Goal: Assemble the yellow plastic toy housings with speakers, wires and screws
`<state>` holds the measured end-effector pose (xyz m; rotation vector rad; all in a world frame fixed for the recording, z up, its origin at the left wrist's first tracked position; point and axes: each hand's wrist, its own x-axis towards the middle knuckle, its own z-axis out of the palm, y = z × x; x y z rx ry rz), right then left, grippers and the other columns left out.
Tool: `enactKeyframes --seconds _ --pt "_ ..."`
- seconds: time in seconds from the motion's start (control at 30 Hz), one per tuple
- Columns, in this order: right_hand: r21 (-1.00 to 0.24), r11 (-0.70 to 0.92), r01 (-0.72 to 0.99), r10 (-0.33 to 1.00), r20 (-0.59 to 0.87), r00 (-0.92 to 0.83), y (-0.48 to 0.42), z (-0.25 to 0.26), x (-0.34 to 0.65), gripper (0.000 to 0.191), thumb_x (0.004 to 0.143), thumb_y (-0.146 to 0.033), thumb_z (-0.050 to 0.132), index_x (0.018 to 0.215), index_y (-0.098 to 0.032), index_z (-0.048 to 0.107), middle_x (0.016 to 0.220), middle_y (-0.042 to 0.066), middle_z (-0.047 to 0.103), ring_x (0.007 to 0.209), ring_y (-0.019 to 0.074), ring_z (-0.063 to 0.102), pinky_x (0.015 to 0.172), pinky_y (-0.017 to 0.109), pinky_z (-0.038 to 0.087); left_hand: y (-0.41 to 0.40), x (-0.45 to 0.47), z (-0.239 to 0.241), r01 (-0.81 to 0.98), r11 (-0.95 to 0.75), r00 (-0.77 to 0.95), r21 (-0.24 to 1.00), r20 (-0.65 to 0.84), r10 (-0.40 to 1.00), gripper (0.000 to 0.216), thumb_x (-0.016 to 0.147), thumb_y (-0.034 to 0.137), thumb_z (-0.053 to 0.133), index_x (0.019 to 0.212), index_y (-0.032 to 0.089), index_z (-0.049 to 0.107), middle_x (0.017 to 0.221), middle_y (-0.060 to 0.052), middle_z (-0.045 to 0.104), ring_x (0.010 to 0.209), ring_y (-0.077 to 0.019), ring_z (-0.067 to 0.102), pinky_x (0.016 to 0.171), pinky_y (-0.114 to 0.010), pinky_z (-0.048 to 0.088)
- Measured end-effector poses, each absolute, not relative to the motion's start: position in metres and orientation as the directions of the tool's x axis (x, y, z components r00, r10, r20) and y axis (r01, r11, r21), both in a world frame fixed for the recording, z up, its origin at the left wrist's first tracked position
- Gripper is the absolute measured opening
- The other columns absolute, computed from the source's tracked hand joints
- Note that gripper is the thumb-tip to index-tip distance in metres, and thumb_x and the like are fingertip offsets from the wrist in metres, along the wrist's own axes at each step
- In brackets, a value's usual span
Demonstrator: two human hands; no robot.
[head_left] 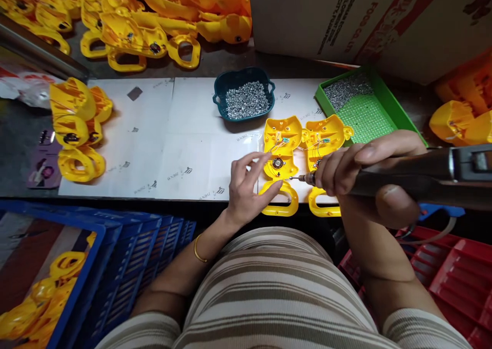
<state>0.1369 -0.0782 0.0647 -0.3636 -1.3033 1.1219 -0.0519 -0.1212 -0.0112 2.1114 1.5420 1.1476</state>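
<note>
My right hand (pixel 357 167) is closed around a dark electric screwdriver (pixel 407 172). Its bit points left, with a small screw (pixel 291 178) at the tip, close to the lower part of a yellow plastic shell half (pixel 282 134). Wires, a small green board and a round speaker-like part sit inside that shell, and a ring handle (pixel 280 213) forms its near end. At the shell's left edge, my left hand (pixel 248 185) has its thumb and fingers spread, fingertips at or touching the plastic. A second similar shell half (pixel 325 134) lies to the right, partly covered by my right hand.
Behind the shells stand a dark teal basket (pixel 221 110) of screws and a green tray (pixel 403 116) of small metal pieces. Yellow shells (pixel 134 31) pile up at the back; others (pixel 79 118) stand left. Blue crate (pixel 96 267) and red crate (pixel 457 272) flank me. A carton (pixel 300 21) stands behind.
</note>
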Motion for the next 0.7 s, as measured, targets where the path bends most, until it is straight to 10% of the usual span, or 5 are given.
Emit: enactKeyframes --seconds 0.2,0.7 --pt "-0.719 0.536 -0.443 0.754 0.644 -0.132 -0.056 0.045 0.115 0.017 0.082 -0.035 0.062 0.099 -0.029 0.063 0.047 -0.007 0.048 0.034 0.0119 0.046 0.035 0.027 0.043 -0.117 -0.046 -0.029 0.787 -0.213 0.124 0.579 0.190 0.974 0.099 0.077 0.068 0.062 0.150 0.012 0.025 0.146 -0.021 0.043 0.127 -0.0338 0.042 0.103 -0.048 0.036" --pt "-0.810 0.497 -0.312 0.806 0.564 -0.180 -0.036 0.011 0.094 0.027 0.080 -0.052 0.063 0.094 -0.031 0.053 0.048 -0.009 0.047 0.037 0.0133 0.045 0.043 0.030 0.042 -0.114 -0.037 -0.016 0.803 -0.042 0.112 0.595 -0.081 0.990 0.099 0.076 0.049 0.072 0.153 0.021 0.016 0.133 -0.012 0.055 0.119 -0.0299 0.043 0.094 -0.042 0.032"
